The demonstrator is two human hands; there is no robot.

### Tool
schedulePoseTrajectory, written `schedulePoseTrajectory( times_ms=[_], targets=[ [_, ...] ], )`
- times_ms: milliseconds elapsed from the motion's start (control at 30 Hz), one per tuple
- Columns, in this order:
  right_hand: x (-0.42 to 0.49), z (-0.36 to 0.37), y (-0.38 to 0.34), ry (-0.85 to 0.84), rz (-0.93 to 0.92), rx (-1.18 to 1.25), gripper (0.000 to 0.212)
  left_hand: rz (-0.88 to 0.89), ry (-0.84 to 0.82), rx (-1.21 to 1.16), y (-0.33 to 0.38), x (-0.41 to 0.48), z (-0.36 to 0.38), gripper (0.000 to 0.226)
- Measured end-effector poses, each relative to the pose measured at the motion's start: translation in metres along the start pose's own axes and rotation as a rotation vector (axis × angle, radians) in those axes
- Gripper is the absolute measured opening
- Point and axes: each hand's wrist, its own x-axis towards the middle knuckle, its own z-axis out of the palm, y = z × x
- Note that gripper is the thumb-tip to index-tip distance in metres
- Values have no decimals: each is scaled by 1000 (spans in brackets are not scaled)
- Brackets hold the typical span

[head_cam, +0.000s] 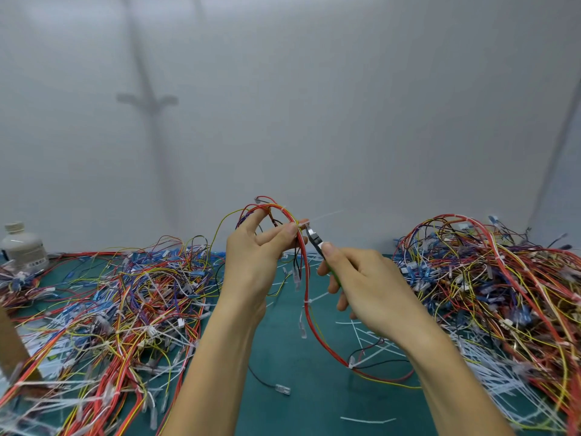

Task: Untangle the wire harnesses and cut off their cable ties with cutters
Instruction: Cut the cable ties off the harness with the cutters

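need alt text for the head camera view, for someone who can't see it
A person's left hand pinches a raised loop of red and yellow wire harness while the right hand holds small cutters at a white cable tie on it. Tangled wire piles lie left and right on a green table, with cut ties scattered between.

Between a sprawling tangle of coloured wires (pixel 119 309) on the left and a taller tangled wire heap (pixel 490 278) on the right, a strip of bare green worktop (pixel 327 410) lies open toward the person. A red-and-yellow wire harness loop (pixel 305 272) sags across it from the left hand (pixel 251 262), meeting the right hand (pixel 371 287) and its green-handled cutters (pixel 314 238) above. Cut white cable ties (pixel 367 341) litter the strip's right side.
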Motion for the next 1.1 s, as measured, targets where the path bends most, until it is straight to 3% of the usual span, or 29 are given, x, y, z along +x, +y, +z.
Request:
schedulePoseTrajectory(
  times_ms=[833,1000,1100],
  targets=[
    [-2,6,-2,28,-32,-24,50,52,-16,93,0,0,-4,63],
    [1,6,3,-4,10,15,48,69,11,83,3,-1,-3,53],
    [2,7,3,-5,20,45,49,42,17,75,3,-1,-2,65]
  ],
)
